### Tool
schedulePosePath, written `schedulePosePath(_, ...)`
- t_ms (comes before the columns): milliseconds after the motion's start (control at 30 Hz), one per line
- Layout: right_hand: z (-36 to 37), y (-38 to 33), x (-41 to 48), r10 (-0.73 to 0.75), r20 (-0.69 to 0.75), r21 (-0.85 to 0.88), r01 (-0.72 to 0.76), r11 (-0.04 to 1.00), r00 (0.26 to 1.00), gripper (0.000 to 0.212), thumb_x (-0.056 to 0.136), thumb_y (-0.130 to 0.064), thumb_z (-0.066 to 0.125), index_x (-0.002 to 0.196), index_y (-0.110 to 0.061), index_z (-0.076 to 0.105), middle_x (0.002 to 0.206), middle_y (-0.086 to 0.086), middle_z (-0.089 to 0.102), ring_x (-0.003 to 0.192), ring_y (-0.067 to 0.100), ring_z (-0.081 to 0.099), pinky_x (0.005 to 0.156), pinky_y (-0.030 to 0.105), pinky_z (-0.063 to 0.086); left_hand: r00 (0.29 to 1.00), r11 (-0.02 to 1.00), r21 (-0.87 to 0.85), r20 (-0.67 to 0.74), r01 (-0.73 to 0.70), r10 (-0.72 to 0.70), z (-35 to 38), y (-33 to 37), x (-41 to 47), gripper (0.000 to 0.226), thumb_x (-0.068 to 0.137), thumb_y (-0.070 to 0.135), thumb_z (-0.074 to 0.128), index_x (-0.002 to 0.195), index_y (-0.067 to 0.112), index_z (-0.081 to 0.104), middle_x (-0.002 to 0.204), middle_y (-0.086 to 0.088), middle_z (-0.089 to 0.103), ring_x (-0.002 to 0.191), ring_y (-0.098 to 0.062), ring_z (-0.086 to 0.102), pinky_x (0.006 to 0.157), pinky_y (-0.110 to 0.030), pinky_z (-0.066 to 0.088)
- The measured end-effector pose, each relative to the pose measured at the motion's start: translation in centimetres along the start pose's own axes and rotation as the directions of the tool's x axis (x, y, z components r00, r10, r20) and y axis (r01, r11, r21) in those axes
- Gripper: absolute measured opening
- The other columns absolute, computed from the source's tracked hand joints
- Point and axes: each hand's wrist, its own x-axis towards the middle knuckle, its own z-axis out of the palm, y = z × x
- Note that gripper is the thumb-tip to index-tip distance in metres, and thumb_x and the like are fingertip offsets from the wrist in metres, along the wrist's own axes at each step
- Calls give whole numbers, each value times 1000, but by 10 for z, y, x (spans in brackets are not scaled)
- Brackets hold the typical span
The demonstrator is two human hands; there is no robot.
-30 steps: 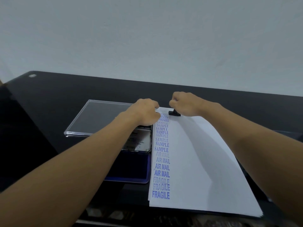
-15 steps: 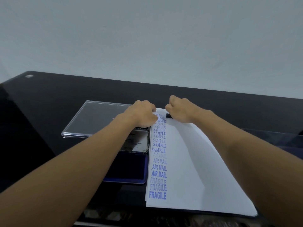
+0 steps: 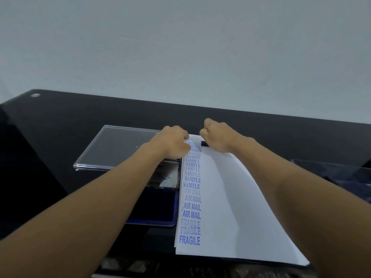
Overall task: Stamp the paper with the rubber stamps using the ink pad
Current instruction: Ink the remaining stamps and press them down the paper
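The right hand grips a black stamp set on the far end of the paper, beside blue prints. The left hand lies curled at the sheet's corner, its grasp hidden, covering part of the open ink pad; a clear case lies alongside

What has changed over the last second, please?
The right hand, gripping the black stamp, sank slightly left and nearer, hiding most of the stamp. The left hand stayed at the top corner of the paper; ink pad and clear lid unchanged.
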Motion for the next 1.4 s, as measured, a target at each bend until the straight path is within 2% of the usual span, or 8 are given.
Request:
schedulePosePath(400,8,4,-8,-47,-45,-35,45,998,998,17,102,-24,36,89,-14,31,68,7,46,57,21,37,52,35,28,999,999,15,-20,-29,29,0,3,-2,49,91,28,54,139,19,54,145,-1,50,133,-27,45,109,-45,41)
schedulePosePath(800,2,3,2,-15,-16,-4,15,1000,1000,17,102,-26,35,92,-13,38,81,9,53,66,21,43,60,37,36,999,999,33,-20,-27,27,0,2,-3,48,91,29,54,137,19,56,143,-3,50,131,-27,45,107,-47,42)
schedulePosePath(1167,8,5,-4,-34,-31,-3,34,999,999,16,102,-26,35,91,-14,33,73,8,50,60,22,40,55,36,33,1000,999,31,-10,-18,19,-1,3,-3,49,91,29,54,139,19,54,145,-4,48,132,-28,44,108,-48,41)
schedulePosePath(1400,3,3,2,-9,-7,-1,9,1000,1000,17,102,-27,36,90,-15,37,80,8,51,64,20,41,59,36,35,1000,999,28,-14,-17,17,0,2,-3,50,90,30,54,140,20,54,145,-3,48,133,-28,44,108,-48,41)
